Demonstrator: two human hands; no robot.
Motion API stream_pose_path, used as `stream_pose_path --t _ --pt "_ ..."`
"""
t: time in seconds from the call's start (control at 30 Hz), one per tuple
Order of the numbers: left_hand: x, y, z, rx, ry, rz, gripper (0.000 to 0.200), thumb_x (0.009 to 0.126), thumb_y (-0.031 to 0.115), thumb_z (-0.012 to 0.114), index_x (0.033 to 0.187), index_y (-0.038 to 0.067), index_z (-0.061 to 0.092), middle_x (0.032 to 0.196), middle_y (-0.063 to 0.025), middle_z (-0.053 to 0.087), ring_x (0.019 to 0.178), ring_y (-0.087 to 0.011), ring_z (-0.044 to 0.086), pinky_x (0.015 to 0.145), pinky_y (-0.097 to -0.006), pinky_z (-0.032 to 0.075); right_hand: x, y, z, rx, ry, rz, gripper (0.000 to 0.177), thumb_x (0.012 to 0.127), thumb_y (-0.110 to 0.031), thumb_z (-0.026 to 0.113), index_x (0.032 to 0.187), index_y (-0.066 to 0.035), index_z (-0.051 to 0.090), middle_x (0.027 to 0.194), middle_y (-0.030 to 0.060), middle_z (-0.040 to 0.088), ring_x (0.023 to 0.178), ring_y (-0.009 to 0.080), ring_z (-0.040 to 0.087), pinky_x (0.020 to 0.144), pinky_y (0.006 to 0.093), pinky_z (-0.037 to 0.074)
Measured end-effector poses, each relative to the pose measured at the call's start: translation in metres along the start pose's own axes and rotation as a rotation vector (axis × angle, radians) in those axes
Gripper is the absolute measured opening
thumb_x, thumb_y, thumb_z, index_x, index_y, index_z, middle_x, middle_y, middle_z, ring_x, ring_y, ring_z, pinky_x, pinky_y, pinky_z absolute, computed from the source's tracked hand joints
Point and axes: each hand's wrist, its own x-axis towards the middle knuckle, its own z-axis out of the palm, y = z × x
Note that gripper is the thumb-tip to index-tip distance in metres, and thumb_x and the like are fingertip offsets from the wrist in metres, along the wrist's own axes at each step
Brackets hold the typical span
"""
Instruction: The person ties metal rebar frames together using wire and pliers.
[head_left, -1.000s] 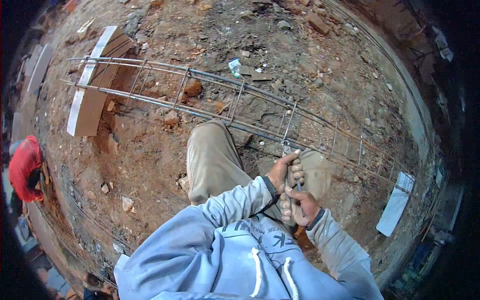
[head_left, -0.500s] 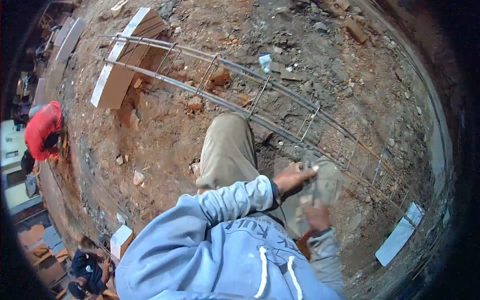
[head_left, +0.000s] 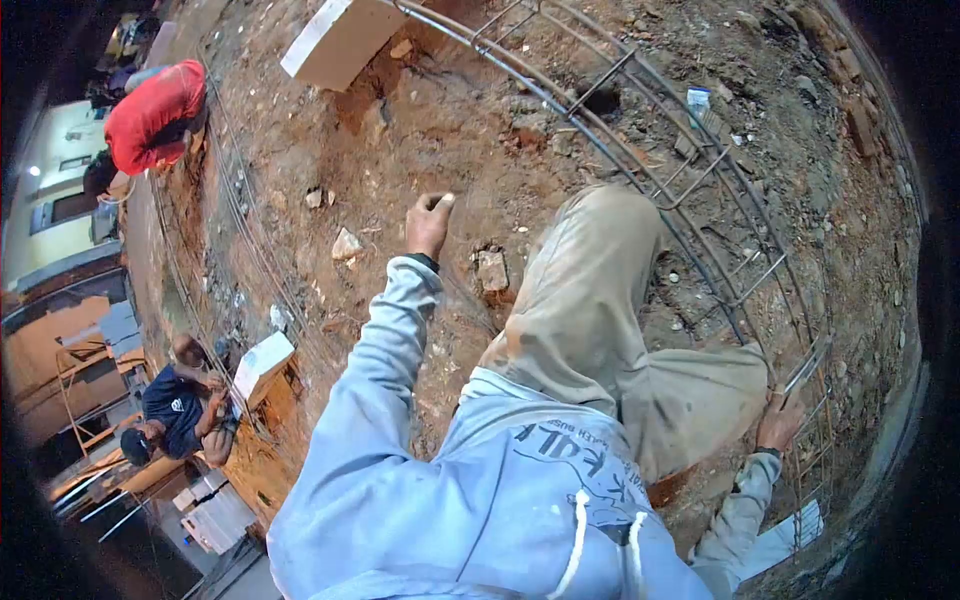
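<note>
My left hand (head_left: 428, 228) is held out over the dirt, left of my bent knee. Its fingers are curled and thumb and forefinger come close together; anything between them is too small to see. At the lower right, my right hand (head_left: 782, 420) is closed beside the end of the rebar cage (head_left: 735, 300), overlapping its bars. Something thin and grey juts up from that fist, and I cannot tell whether it is a tool or part of the cage. The cage is long steel bars joined by square stirrups, curving past my knee (head_left: 610, 230).
A block (head_left: 345, 45) lies by the cage's upper end, and a pale block (head_left: 780, 550) lies near its lower end. A person in red (head_left: 158, 115) bends over at upper left. Another person in dark clothes (head_left: 180, 405) crouches beside a white-topped block (head_left: 262, 368). Stones and rubble dot the soil.
My hands have parted: the left swung out to the left, the right moved down and right to the cage. The view has shifted, so the cage sits farther up and right.
</note>
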Motion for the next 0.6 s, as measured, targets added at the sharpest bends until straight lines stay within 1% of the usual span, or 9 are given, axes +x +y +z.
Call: stream_pose_path --t 0.07,0.13,0.17,0.2,0.27,0.4,0.47,0.57,0.6 --pt "-0.004 -0.038 -0.01 0.298 0.034 -0.001 0.042 0.078 0.035 0.063 0.101 0.001 0.06 0.092 -0.0161 0.064 0.082 -0.0282 0.063 0.073 -0.037 0.048 -0.001 0.001 -0.008 -0.052 0.108 -0.096 0.051 0.088 -0.036 0.05 0.129 -0.006 0.043 0.114 0.0256 0.05 0.103 0.0403 0.048 0.089 0.0446 0.036" --pt "-0.005 -0.105 -0.01 0.577 0.137 -0.209 0.042 0.076 0.038 0.062 0.098 0.003 0.062 0.093 -0.0217 0.063 0.086 -0.0365 0.061 0.078 -0.0407 0.047 0.009 0.021 -0.002 0.022 0.02 -0.11 0.052 0.088 -0.035 0.051 0.129 -0.004 0.043 0.117 0.0252 0.05 0.105 0.0394 0.048 0.091 0.0432 0.036" --pt "-0.015 -0.136 -0.002 0.591 0.177 -0.089 0.04 0.076 0.04 0.061 0.094 0.004 0.064 0.092 -0.0238 0.062 0.087 -0.0392 0.059 0.078 -0.0429 0.046 0.01 0.029 0.001 0.104 -0.056 -0.121 0.052 0.087 -0.034 0.051 0.128 -0.003 0.044 0.12 0.0248 0.049 0.108 0.0386 0.048 0.092 0.0418 0.036" --pt "-0.024 -0.144 0.002 0.533 -0.028 -0.221 0.04 0.076 0.04 0.06 0.095 0.005 0.063 0.093 -0.0233 0.063 0.086 -0.0386 0.06 0.078 -0.0439 0.047 0.006 0.03 -0.002 0.145 -0.054 -0.111 0.053 0.086 -0.031 0.056 0.128 -0.002 0.043 0.124 0.0246 0.046 0.115 0.042 0.042 0.098 0.0433 0.032" --pt "-0.049 -0.151 0.024 0.636 -0.189 -0.214 0.041 0.074 0.037 0.062 0.095 0.002 0.063 0.095 -0.0219 0.063 0.088 -0.0384 0.06 0.078 -0.0446 0.047 0.008 0.032 -0.007 0.174 -0.101 -0.114 0.052 0.084 -0.025 0.058 0.128 -0.003 0.042 0.124 0.0242 0.046 0.116 0.0409 0.041 0.098 0.0425 0.032" --pt "-0.061 -0.119 0.052 0.717 -0.181 -0.254 0.038 0.073 0.032 0.062 0.093 -0.001 0.063 0.096 -0.0223 0.062 0.091 -0.038 0.06 0.081 -0.0433 0.047 -0.007 0.027 -0.032 0.026 -0.216 -0.115 0.059 0.079 -0.01 0.06 0.133 -0.005 0.035 0.124 0.023 0.046 0.117 0.0379 0.042 0.097 0.0406 0.034" --pt "-0.051 -0.103 0.059 0.757 -0.277 -0.394 0.035 0.072 0.027 0.062 0.091 -0.002 0.064 0.098 -0.0243 0.061 0.094 -0.0383 0.059 0.082 -0.0427 0.047 -0.014 0.03 -0.041 0.014 -0.209 -0.131 0.06 0.08 -0.01 0.059 0.134 -0.005 0.033 0.125 0.0229 0.046 0.117 0.0376 0.042 0.097 0.0407 0.034" --pt "-0.032 -0.133 0.066 0.766 -0.288 -0.326 0.034 0.072 0.025 0.061 0.091 -0.002 0.064 0.099 -0.0251 0.06 0.095 -0.038 0.059 0.083 -0.0429 0.047 -0.027 0.037 -0.047 0.016 -0.177 -0.117 0.061 0.079 -0.012 0.059 0.134 -0.005 0.033 0.127 0.0234 0.044 0.118 0.0372 0.042 0.097 0.0411 0.034" --pt "-0.031 -0.135 0.065 0.776 -0.256 -0.29 0.033 0.073 0.026 0.061 0.092 -0.001 0.065 0.099 -0.0244 0.06 0.094 -0.0371 0.059 0.082 -0.0433 0.047 -0.031 0.023 -0.055 -0.032 -0.221 0.034 0.061 0.079 -0.013 0.059 0.133 -0.005 0.033 0.128 0.0232 0.043 0.118 0.0374 0.041 0.097 0.041 0.034"
